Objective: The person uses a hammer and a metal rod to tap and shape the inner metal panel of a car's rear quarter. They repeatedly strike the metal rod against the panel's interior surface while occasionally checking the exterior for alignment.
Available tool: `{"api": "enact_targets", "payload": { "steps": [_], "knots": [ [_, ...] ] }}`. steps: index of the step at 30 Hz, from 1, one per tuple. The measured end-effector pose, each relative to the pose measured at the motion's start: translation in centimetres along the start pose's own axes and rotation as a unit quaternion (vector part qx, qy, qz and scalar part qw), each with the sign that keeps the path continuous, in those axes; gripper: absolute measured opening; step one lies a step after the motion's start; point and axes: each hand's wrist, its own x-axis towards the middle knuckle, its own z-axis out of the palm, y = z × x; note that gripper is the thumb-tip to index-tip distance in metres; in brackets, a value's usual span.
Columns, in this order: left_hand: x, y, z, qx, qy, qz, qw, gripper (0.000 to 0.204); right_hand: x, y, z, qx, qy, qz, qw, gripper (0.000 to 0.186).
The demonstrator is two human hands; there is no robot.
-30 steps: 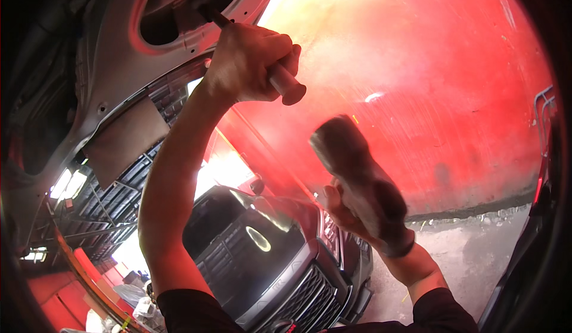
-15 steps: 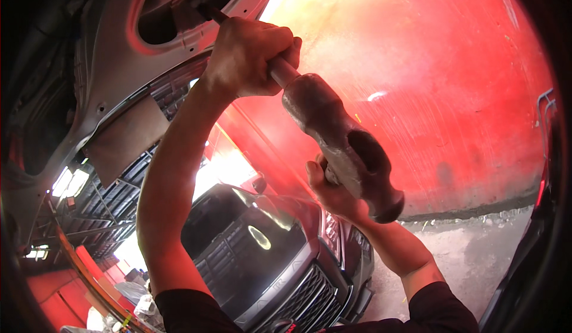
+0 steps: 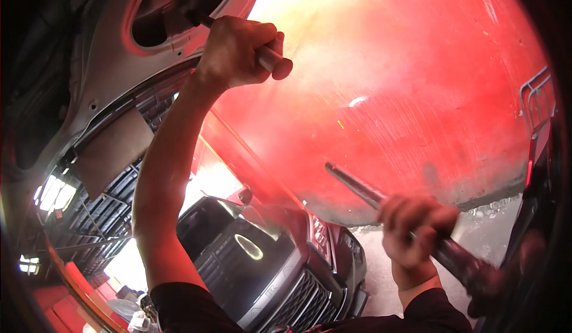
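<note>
Raised at the upper left, my left hand is wrapped round a thick metal bar. The bar's blunt round end sticks out past the thumb; its thin dark end reaches the oval opening in a bare metal vehicle panel overhead. What the tip touches is too dark to tell. At the lower right, my right hand closes round the handle of a hammer. The handle's end points up and left, while the heavy head lies to the lower right, smeared by motion and well apart from the bar.
Below my arms stands a dark car with a mesh grille. A red wall rises ahead, above a grey concrete floor. Dark bodywork and a metal tube frame border the right side. Clutter lies at the lower left.
The hammer has swung away from the bar's blunt end, down and to the right, with my right hand. My left hand keeps its hold on the bar; the view has shifted slightly.
</note>
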Motion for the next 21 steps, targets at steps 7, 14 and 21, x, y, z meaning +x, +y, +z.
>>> {"api": "enact_targets", "payload": {
  "steps": [7, 14, 21],
  "knots": [
    [-0.7, -0.8, 0.8, 0.104, -0.006, 0.052, 0.993, 0.013, -1.4, 9.2, 1.0, -0.201, -0.025, 0.366, 0.908, 0.015],
    [1.0, 0.6, 0.4, 0.033, -0.058, 0.008, 0.998, 0.017, -5.7, 5.4, -2.9, -0.116, -0.072, 0.558, 0.819, 0.021],
    [2.0, 2.7, -0.4, 0.015, -0.058, 0.026, 0.998, 0.018, -3.7, 0.5, -2.5, -0.088, -0.067, 0.566, 0.817, 0.019]
  ]
}}
